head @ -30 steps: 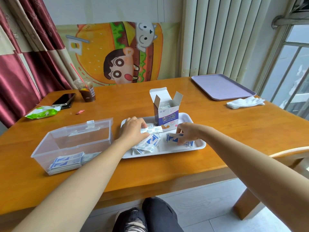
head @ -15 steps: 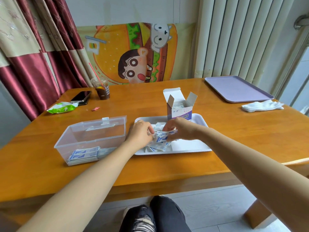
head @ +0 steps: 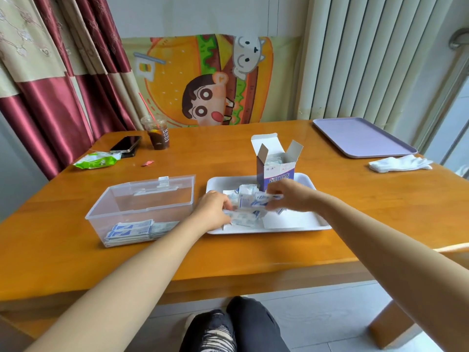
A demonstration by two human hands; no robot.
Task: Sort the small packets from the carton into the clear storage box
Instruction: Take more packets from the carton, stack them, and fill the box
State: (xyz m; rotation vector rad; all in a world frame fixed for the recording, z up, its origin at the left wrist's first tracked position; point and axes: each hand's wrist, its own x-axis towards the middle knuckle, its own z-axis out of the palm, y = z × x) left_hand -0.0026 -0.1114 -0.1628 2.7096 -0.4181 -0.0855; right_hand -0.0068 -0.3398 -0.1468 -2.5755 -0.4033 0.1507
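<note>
The loose heap of small blue-and-white paper packets (head: 250, 208) lies on the white rectangular plastic tray (head: 291, 222), between both hands. The left hand (head: 214, 208) curls its fingers onto the heap's left edge. The right hand (head: 289, 196) pinches several packets. The clear plastic storage box (head: 119, 199) stands just left of the tray, nearer the left hand, so the transfer runs leftward.

packets (head: 250, 207) white-blue | carton (head: 275, 168) purple-white | tray (head: 291, 228) white | far tray (head: 363, 137) lilac | table (head: 76, 250) orange wood
</note>
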